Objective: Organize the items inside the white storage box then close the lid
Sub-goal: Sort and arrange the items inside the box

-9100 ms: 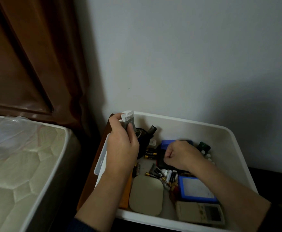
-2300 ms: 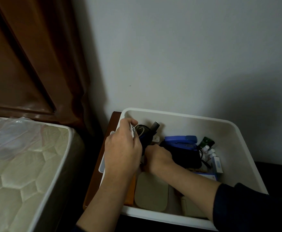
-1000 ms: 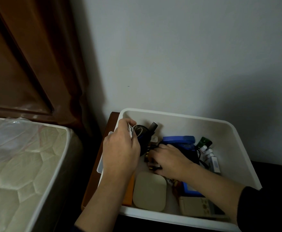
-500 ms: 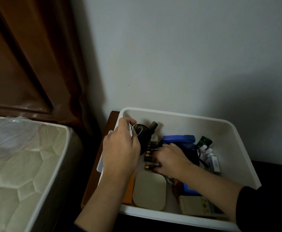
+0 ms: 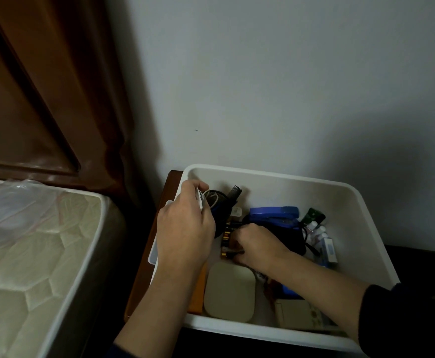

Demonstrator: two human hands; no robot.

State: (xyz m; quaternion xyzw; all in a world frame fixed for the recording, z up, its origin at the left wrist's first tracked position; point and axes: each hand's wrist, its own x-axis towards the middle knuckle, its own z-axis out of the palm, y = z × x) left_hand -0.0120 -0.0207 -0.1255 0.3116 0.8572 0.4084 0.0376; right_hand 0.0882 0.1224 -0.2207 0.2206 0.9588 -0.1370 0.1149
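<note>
Dim light covers the white storage box (image 5: 268, 177), which stands lidless against the grey wall (image 5: 275, 86) on a brown wooden surface (image 5: 171, 182), only a strip of which shows at the box's 9 o'clock side. The box's near edge at 6 o'clock is partly cut off by the person's arms.

The left hand (image 5: 185, 233) hangs over the box's 10 o'clock corner, its fingers curled and clamped on a small white packet (image 5: 201, 201), of which only an edge shows. Just past it, toward 12 o'clock, lie a dark roll (image 5: 215, 200) and a black ridged piece (image 5: 234, 193); what these are is hard to make out.

The right hand (image 5: 256, 245) reaches into the middle of the box, its fingers bent down among a cluster of batteries (image 5: 227, 235). One battery (image 5: 230, 253) lies against its fingertips, but whether they pinch it cannot be told, since the knuckles hide the tips.

At 1 o'clock from that hand lies a blue stapler (image 5: 275, 214) atop a black pouch (image 5: 295, 241), partly covered by the wrist. Toward 3 o'clock sit a green card (image 5: 314, 215) and several small white bottles (image 5: 317, 229), too small to read. At 6 o'clock rests a beige rounded case (image 5: 229, 293), beside an orange edge (image 5: 198, 293) mostly hidden under the left forearm. A pale remote control (image 5: 301, 315) is half covered by the right forearm.

A quilted mattress (image 5: 30, 254) fills the 8 o'clock area, with a brown headboard (image 5: 30, 86) above it.
</note>
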